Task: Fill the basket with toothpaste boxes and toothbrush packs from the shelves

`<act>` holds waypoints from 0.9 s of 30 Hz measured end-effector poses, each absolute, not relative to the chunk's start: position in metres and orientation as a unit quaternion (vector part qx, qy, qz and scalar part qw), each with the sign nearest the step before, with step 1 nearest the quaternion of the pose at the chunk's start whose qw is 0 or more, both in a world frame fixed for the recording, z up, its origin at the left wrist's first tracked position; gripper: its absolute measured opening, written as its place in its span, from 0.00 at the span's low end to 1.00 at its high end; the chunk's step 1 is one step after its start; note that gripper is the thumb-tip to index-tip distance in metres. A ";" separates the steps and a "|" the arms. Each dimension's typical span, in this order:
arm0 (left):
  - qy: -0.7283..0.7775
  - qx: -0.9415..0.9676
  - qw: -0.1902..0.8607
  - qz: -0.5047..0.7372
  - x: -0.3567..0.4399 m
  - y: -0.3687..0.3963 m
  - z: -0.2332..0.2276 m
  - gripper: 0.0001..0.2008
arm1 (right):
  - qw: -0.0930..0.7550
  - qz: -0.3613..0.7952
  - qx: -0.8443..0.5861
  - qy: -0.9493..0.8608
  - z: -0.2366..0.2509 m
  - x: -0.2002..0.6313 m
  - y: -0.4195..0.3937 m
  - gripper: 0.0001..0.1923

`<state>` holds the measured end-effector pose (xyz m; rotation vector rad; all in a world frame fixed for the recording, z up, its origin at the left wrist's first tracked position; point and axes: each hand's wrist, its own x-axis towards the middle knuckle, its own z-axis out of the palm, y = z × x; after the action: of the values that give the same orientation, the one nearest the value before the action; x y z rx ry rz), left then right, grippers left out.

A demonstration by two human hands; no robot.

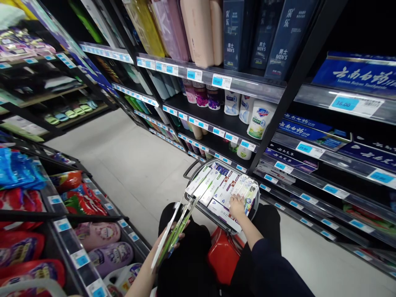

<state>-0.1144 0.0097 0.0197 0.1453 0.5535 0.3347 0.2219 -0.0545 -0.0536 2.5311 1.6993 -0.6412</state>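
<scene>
My left hand [182, 236] is closed around several slim flat green-and-white packs [173, 235], held upright at a slant in front of my left leg; their contents are too blurred to make out. Between my knees stands a grey-rimmed shopping basket [189, 197], filled with rows of white toothpaste boxes [213, 185] with purple and green print. My right hand [236, 205] reaches into it from the right, fingers stretched out and resting on top of the boxes. It grips none of them as far as I can see.
Below the basket is a red stool-like object [224, 251]. Toothpaste shelves [309, 149] rise on the right, and bottle shelves [198, 74] ahead. At left, a low shelf unit [74, 243] holds detergent bottles and bagged goods. Pale floor [123, 165] runs between, with slippers [69, 114] on a far rack.
</scene>
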 end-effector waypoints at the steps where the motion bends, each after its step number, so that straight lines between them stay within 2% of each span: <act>1: 0.272 0.073 0.945 0.166 -0.115 0.009 0.020 0.07 | -0.008 -0.199 0.816 0.543 -0.049 0.225 -0.056 0.26; 4: 0.254 0.086 0.947 0.175 -0.116 0.008 0.023 0.07 | -0.085 -0.167 0.848 0.496 -0.034 0.241 -0.064 0.22; 6: 0.235 0.096 0.950 0.181 -0.116 0.006 0.027 0.07 | -0.101 -0.143 0.870 0.460 -0.027 0.255 -0.072 0.21; 9: 0.220 0.104 0.952 0.184 -0.112 0.004 0.034 0.07 | -0.067 -0.135 0.857 0.493 -0.027 0.269 -0.084 0.20; 16: 0.237 0.118 0.945 0.192 -0.102 0.000 0.047 0.07 | 0.027 -0.175 0.796 0.579 -0.049 0.259 -0.093 0.27; 27: 0.266 0.140 0.935 0.187 -0.105 0.001 0.043 0.09 | 0.021 -0.186 0.795 0.577 -0.052 0.261 -0.085 0.23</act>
<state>-0.1050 0.0007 0.0427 0.2863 0.5446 0.3826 0.2607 -0.0849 -0.0517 2.4663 1.7885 -0.5759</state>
